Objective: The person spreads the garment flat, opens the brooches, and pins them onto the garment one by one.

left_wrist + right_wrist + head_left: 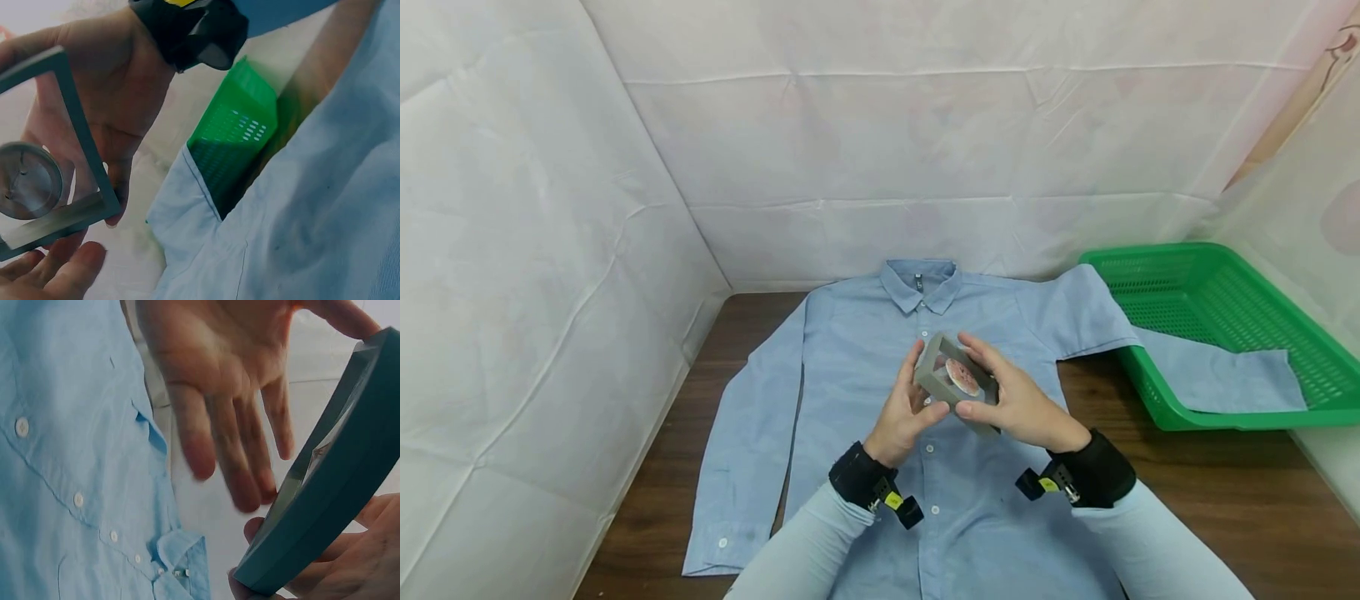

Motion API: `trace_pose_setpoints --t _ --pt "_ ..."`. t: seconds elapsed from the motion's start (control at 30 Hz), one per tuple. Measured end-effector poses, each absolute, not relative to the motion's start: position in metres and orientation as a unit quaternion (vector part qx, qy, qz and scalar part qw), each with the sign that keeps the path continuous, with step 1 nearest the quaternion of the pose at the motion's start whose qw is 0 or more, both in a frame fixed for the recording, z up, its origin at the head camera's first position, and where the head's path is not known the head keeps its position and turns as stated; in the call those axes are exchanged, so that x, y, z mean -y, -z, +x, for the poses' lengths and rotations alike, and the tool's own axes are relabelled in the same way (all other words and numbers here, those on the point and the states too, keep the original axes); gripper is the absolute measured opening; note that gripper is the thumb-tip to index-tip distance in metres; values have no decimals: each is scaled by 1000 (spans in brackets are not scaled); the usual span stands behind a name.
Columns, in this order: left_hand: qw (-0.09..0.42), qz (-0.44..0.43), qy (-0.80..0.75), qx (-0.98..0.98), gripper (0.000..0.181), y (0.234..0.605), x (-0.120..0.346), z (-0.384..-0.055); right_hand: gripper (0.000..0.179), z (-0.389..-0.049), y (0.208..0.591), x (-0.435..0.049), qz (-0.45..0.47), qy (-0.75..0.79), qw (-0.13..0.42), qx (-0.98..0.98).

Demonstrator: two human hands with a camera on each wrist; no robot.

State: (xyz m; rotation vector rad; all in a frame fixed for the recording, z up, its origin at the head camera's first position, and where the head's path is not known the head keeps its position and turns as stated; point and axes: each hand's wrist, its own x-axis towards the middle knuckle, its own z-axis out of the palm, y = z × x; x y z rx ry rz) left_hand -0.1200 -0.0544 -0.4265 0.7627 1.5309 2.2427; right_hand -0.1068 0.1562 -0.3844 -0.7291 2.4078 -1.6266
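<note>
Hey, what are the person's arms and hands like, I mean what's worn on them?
The left hand and right hand are gloveless. Pale blue sleeves reach broad black wristbands, each carrying a small black device marked with yellow.

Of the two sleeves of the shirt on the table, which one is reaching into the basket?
The sleeve on the person's right: it passes over the rim into the basket. The other sleeve lies on the table.

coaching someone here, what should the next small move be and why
Probably lower the frame gently onto the shirt: the left hand holds it tilted in the air, the right hand touches it too, and the cloth spread beneath should cushion it.
</note>
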Motion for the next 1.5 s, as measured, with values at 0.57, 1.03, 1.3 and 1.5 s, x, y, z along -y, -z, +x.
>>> trace_pose_setpoints --t 0.57,1.03,1.3,1.5 --pt "144 271 -800 -515 108 433 58 -127 66 -95 381 -145 -285 440 -38 -851" --pt "152 266 -817 -489 126 437 62 -128 18 -83 373 -134 -360 358 -177 -843" --pt "168 276 -823 -467 126 435 63 -130 20 -81 371 -133 -369 345 -180 -844" --pt "163 305 -815 -464 121 436 64 -132 20 -80 373 -132 -371 342 -173 -846"
